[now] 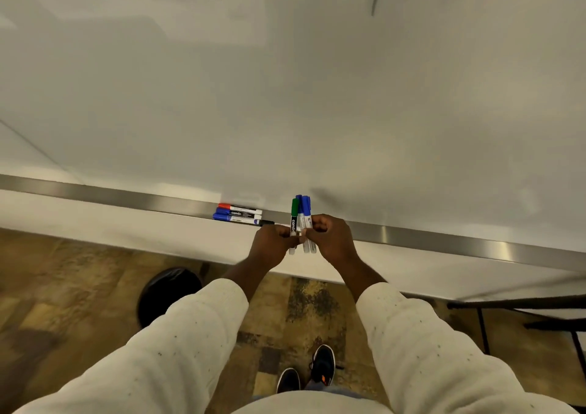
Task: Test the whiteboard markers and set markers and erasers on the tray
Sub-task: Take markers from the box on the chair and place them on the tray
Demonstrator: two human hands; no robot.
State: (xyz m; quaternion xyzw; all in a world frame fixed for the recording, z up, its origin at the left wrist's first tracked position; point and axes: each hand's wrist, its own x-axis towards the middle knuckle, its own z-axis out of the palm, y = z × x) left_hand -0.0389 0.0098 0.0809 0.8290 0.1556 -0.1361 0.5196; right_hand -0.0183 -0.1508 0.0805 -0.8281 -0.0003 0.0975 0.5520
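Head view shows a bundle of markers point(305, 207), one green-capped and the others blue-capped, standing caps up between the two hands. The left hand point(272, 244) and the right hand point(331, 239) meet with arms stretched forward, and both curl their fingers around the barrels. The fingers hide how many markers there are. Just left of the hands, three more markers point(237, 214) lie on the tray point(444, 239).
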